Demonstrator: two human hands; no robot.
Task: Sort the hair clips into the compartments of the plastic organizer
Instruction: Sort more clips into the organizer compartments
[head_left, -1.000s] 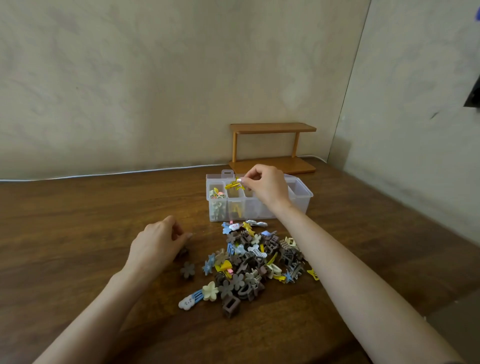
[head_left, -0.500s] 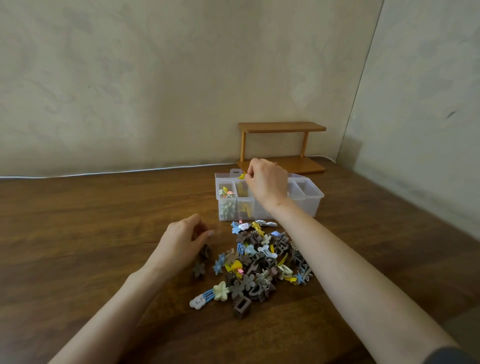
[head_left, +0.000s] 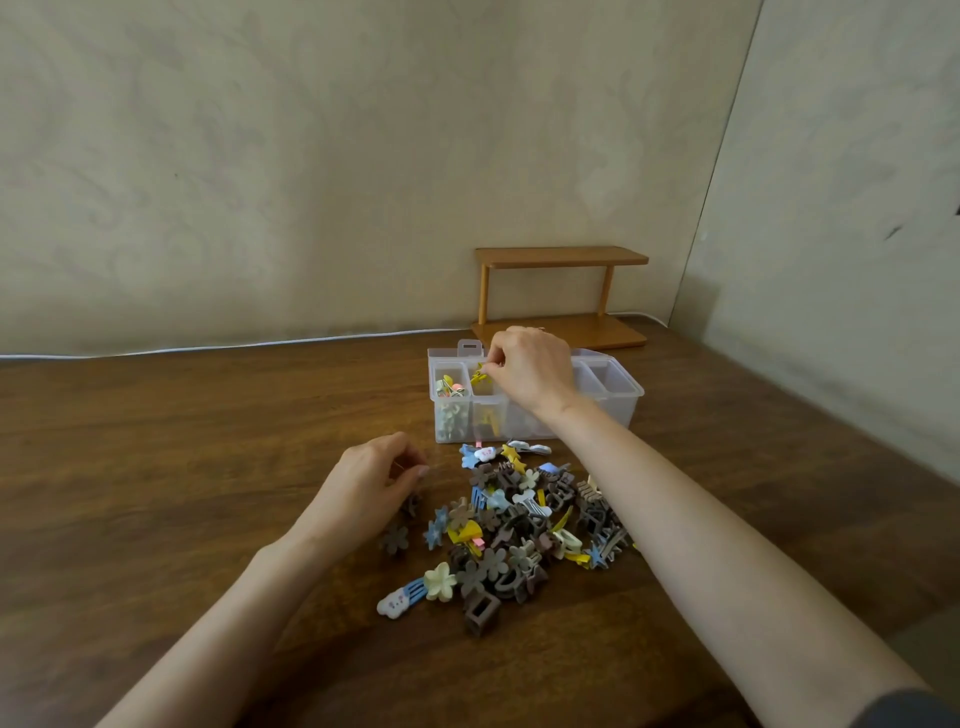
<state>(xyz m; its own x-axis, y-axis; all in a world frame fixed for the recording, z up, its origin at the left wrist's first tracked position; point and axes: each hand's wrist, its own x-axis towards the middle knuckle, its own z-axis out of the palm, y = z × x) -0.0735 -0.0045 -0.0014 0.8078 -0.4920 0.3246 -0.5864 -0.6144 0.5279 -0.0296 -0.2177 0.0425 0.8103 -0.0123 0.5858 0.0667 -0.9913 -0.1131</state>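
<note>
A: Clips — position?
B: Main pile lies loose on the table, just in front of the organizer. Mixed brown, blue, yellow and cream pieces. A cloud clip and a cream flower sit at its near left edge.

A: Organizer contents?
B: Clear box, several compartments. The leftmost holds pale clips; the next holds yellow ones. The rightmost looks bare.

A: Right hand?
B: Over the second compartment from the left, fingertips pinched on a yellow clip at the rim.

A: Left hand?
B: Resting on the table left of the pile, fingers curled loosely inward. A dark clip shows just under the fingers — whether it is gripped, cannot tell. A brown flower lies beside the wrist.

A: Background?
B: Small wooden shelf behind the organizer, by the wall.
</note>
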